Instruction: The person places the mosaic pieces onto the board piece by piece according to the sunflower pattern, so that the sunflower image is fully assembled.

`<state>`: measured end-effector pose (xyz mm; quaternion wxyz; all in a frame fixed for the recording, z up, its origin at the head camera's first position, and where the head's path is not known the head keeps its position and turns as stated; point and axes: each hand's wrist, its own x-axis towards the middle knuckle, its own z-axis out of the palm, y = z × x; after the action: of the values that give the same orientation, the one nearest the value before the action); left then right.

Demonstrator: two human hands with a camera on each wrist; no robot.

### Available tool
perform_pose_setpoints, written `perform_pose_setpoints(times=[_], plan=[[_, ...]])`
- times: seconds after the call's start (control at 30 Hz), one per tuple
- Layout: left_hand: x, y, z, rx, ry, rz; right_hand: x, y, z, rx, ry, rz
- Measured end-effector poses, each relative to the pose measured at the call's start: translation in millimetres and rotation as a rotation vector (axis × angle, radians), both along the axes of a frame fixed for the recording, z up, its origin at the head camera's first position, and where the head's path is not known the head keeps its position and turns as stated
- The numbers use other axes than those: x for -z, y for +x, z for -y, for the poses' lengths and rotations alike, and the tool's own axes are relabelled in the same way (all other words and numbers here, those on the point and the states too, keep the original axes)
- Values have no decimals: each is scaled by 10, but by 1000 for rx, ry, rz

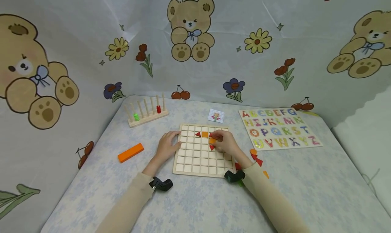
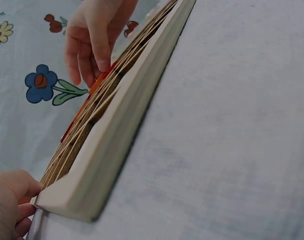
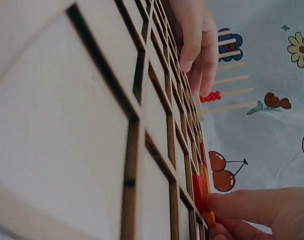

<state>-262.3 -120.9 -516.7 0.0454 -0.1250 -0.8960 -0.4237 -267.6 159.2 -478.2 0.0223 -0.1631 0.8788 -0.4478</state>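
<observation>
A wooden grid board (image 1: 195,160) lies flat on the table. My left hand (image 1: 167,145) holds its left edge, and the thumb and fingers also show at the frame in the left wrist view. Over the upper right squares, my right hand (image 1: 226,143) pinches a small orange piece (image 3: 209,218), partly hidden by the fingers. Beside it on the board are an orange square (image 1: 205,134), a red triangle (image 1: 198,134) to its left and another red triangle (image 1: 212,147) lower down. A further red piece (image 3: 198,192) stands close to the right thumb.
Behind the board lies a small pattern card (image 1: 216,116). An alphabet board (image 1: 287,133) is at the right, with loose red triangles (image 1: 259,161) and orange pieces near my right forearm. To the left are a peg stand (image 1: 149,119) with green and red beads and an orange block (image 1: 130,153).
</observation>
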Motion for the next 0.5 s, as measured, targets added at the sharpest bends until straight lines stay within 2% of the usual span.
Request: perform_pose_setpoints(times=[0.2,0.5], plan=[[16,-4,6,0,-3,-4,30,17,18,7,8,-27],[28,-16,13,4,-2,-4,37,13,-12,11,29,-18]])
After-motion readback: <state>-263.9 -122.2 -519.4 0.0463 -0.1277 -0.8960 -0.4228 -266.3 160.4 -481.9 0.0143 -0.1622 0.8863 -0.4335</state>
